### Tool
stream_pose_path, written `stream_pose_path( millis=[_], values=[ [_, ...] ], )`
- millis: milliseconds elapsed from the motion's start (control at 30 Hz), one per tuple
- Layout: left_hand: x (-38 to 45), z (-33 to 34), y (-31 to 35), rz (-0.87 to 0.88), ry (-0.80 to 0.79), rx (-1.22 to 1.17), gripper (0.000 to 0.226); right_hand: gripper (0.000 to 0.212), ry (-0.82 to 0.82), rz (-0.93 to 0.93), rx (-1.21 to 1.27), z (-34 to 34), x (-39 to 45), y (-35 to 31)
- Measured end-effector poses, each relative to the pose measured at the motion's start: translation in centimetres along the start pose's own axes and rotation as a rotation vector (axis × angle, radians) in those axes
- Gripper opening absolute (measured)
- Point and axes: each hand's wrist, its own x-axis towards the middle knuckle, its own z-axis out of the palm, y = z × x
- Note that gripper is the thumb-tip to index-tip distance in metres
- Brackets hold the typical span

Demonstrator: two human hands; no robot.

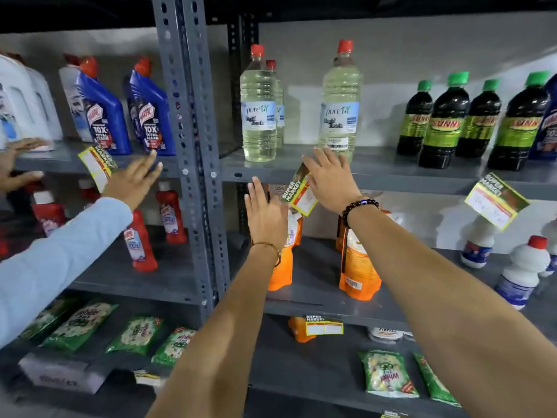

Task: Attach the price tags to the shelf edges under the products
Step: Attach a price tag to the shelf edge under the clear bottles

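Shop — stocked shelves [361, 173], price tags [495, 200]

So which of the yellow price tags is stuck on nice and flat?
The price tag on the lower shelf edge, under the orange pouches. It sits flat and level; the tag by the hands and the two others hang tilted.

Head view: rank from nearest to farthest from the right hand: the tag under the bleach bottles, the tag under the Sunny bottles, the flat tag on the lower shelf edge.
From the right hand:
1. Bleach tag: under its fingers, at the top shelf edge.
2. Lower tag: below, flat on the lower shelf edge.
3. Sunny tag: far right, hanging tilted from the top shelf edge.
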Motion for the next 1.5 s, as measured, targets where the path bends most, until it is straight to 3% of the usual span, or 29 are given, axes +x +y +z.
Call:
stream_pose_path(
  millis=[300,600,733,933,1500],
  values=[
    [2.2,-0.1,-0.5,0.003,0.082,-0.103,0.026,0.018,0.117,0.113,0.086,-0.7,1.6,-1.2],
    [3.0,-2.4,-1.6,0.206,0.148,-0.088,0.019,0.013,0.2,0.077,0.157,0.0,0.1,0.1],
    [4.2,-3.4,-2.6,0.283,0.06,-0.059,0.018,0.007,0.179,0.105,0.278,0.3,-0.9,0.0],
    [5.9,-4.7,-3.0,0.306,-0.152,-0.021,0.017,0.007,0.171,0.172,0.333,1.5,-1.1,-0.7],
    [8.3,-4.9,-1.5,0.263,-0.013,0.123,0.015,0.015,0.248,0.369,0.329,1.6,0.5,-1.6]
  ],
)
